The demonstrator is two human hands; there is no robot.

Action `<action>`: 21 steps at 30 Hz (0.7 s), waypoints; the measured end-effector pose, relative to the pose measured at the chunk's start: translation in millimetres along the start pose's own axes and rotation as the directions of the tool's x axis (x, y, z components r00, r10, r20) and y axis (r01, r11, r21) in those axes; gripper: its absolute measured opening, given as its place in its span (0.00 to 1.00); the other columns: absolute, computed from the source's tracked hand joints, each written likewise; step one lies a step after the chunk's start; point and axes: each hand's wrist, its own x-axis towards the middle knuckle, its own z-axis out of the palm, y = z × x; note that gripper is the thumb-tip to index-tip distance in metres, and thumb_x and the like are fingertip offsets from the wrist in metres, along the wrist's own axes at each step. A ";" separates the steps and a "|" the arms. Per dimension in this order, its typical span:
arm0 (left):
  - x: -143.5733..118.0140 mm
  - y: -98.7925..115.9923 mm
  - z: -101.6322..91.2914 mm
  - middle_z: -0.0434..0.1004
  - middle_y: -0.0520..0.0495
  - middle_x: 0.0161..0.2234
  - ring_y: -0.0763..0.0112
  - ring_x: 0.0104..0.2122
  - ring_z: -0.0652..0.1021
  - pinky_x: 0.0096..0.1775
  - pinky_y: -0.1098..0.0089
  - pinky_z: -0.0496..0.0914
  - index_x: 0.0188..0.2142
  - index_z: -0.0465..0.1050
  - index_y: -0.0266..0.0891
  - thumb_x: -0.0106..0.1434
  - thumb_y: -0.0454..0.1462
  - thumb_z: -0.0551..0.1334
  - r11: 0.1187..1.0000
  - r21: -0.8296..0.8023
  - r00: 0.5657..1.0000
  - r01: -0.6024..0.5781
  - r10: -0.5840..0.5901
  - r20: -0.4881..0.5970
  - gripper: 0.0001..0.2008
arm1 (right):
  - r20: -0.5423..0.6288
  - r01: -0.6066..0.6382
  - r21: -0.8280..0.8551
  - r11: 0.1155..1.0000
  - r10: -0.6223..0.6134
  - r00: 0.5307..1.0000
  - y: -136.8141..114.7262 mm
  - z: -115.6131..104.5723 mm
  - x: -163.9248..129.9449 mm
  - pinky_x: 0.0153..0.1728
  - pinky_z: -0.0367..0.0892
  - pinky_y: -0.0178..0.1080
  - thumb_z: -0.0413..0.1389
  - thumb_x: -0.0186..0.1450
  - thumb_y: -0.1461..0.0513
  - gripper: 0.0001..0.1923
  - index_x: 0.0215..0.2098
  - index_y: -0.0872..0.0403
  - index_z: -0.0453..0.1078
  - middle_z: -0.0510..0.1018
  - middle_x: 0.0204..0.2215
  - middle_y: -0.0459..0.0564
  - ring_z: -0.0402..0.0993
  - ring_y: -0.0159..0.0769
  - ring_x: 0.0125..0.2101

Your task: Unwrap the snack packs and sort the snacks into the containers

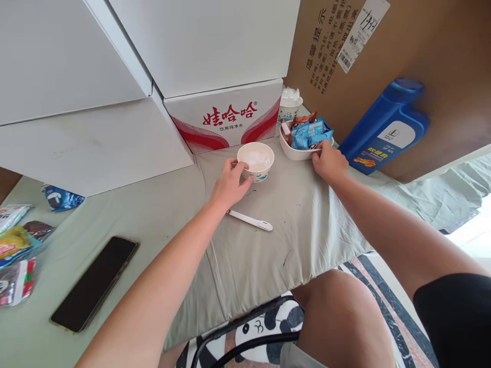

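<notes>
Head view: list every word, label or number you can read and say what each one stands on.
"娃哈哈" in red on the white carton.
"饮用纯净水" under it, same carton.
"温馨提示" on the brown cardboard; the smaller columns beside it are too small to read.
White barcode sticker: too blurred.
Blue bottle label: too small.
Snack packets in the dish, the bowl and the wrappers: print unreadable.

Table: covered in a pale green cloth (268,255), creased toward its right edge.
Back: white boxes (115,76) and a brown cardboard sheet (452,76).
Floor: patterned tiles (387,286), daylight at right.
</notes>
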 end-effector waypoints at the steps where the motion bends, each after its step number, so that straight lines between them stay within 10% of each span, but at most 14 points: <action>1: 0.8 0.7 1.0 0.64 0.37 0.62 0.57 0.54 0.77 0.54 0.55 0.74 0.52 0.72 0.42 0.70 0.39 0.62 1.000 -0.003 1.000 0.001 -0.001 0.001 0.13 | -0.011 -0.003 0.009 1.000 0.004 1.000 -3.6 1.0 11.0 0.49 0.70 0.54 0.50 0.73 0.55 0.22 0.61 0.51 0.69 0.80 0.51 0.64 0.78 0.57 0.51; 8: 2.5 -3.0 -7.3 0.66 0.39 0.57 0.62 0.46 0.78 0.46 0.59 0.74 0.52 0.73 0.42 0.71 0.41 0.61 0.997 0.057 0.998 0.060 -0.058 -0.036 0.12 | -0.029 -0.001 0.071 0.997 0.003 1.000 -34.2 12.3 84.8 0.52 0.67 0.50 0.52 0.75 0.59 0.21 0.64 0.54 0.69 0.78 0.57 0.69 0.76 0.53 0.57; 12: 4.9 -10.5 -16.2 0.68 0.41 0.51 0.64 0.41 0.77 0.43 0.62 0.73 0.50 0.74 0.43 0.71 0.40 0.61 0.994 0.092 0.994 0.065 -0.056 -0.094 0.11 | 0.046 0.190 0.164 0.968 -0.200 0.979 -47.4 32.5 108.0 0.56 0.66 0.50 0.53 0.73 0.63 0.34 0.76 0.57 0.54 0.76 0.61 0.70 0.73 0.52 0.61; 15: 4.5 -13.9 -22.7 0.69 0.41 0.51 0.64 0.40 0.77 0.42 0.63 0.73 0.49 0.75 0.42 0.71 0.40 0.61 0.983 0.136 0.983 0.124 -0.103 -0.153 0.10 | 0.117 0.348 0.172 0.922 -0.369 0.922 -45.0 48.7 96.3 0.65 0.63 0.58 0.52 0.70 0.64 0.41 0.79 0.54 0.47 0.71 0.68 0.65 0.67 0.55 0.68; 21: -20.5 -24.0 -41.5 0.70 0.37 0.54 0.56 0.48 0.79 0.46 0.60 0.74 0.63 0.71 0.44 0.69 0.37 0.64 0.936 0.126 0.918 0.327 -0.283 -0.279 0.23 | 0.078 0.648 0.128 0.751 -0.659 0.748 -3.5 53.3 5.2 0.67 0.64 0.61 0.48 0.67 0.59 0.32 0.68 0.57 0.65 0.75 0.63 0.65 0.71 0.60 0.65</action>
